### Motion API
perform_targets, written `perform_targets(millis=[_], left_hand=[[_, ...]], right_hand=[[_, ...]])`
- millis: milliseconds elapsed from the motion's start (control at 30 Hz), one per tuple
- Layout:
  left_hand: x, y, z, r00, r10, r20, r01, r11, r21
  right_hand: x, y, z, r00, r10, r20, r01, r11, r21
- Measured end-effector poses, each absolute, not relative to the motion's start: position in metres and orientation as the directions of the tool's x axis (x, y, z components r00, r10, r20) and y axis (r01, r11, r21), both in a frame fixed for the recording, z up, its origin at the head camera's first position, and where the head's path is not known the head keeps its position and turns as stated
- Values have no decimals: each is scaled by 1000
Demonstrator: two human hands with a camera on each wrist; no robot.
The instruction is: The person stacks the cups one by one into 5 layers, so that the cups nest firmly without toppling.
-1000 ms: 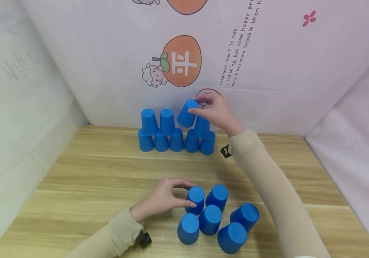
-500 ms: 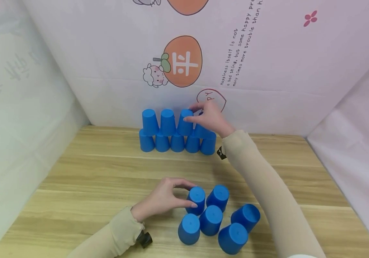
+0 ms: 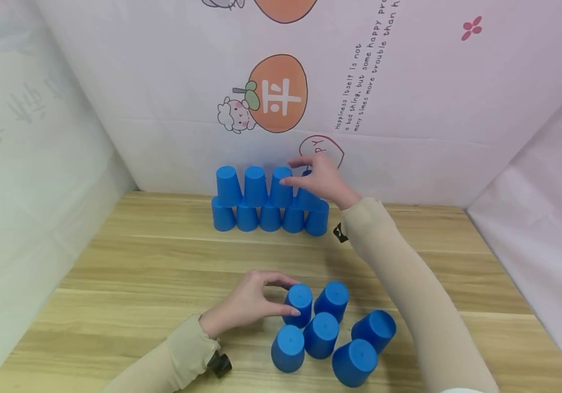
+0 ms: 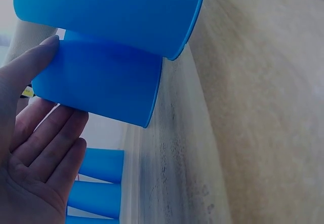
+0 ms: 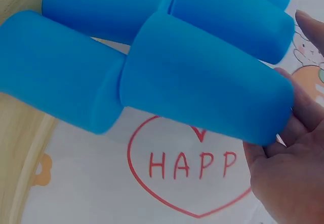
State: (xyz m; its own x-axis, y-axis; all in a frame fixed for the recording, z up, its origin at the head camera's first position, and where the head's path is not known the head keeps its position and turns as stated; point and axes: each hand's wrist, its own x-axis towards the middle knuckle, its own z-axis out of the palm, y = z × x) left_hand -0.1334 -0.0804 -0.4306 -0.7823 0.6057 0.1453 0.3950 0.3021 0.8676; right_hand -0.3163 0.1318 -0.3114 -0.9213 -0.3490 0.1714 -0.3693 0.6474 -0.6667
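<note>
Near the front of the table my left hand (image 3: 243,304) holds an upside-down blue cup (image 3: 302,297), thumb on one side and fingers on the other. In the left wrist view the thumb lies along that cup (image 4: 101,82), with a second cup (image 4: 111,11) close beside it. At the back, blue cups stand upside down in two rows, the upper bridging the lower row (image 3: 270,218). My right hand (image 3: 327,180) is around the third upper cup (image 3: 281,191), thumb and fingers spread. In the right wrist view a gap shows between thumb and cup (image 5: 233,21).
Several more upside-down blue cups (image 3: 321,335) stand loosely grouped to the right of my left hand, one (image 3: 374,330) leaning toward the right. A printed cloth wall (image 3: 172,142) rises directly behind the stacked rows. The table (image 3: 163,262) is wood-grained.
My right hand has lowered the tilted cup onto the lower row, third from the left, and its fingers have since loosened. My left hand has stayed at its cup.
</note>
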Motion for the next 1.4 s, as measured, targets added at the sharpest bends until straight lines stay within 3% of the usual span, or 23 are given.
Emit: perform_targets(millis=[167,367,700,1400], left_hand=[[-133,-84,-429,-796,589,142,372,291,882],[-136,-95,-419,-854,501,140,339,332,880],[-149,-118,-396,-904,353,243,368,348,862],[-186,-142,-348,-877,188,441,480,355,802]], right_hand=[[-305,144,-303,-893,-360,269,-444,611,-655],[-281,161,-290,-854,-390,345,-518,571,-637],[-244,190,-291,-855,-412,316,-513,581,-632],[-185,233,-358,-844,-521,129,-461,581,-670]])
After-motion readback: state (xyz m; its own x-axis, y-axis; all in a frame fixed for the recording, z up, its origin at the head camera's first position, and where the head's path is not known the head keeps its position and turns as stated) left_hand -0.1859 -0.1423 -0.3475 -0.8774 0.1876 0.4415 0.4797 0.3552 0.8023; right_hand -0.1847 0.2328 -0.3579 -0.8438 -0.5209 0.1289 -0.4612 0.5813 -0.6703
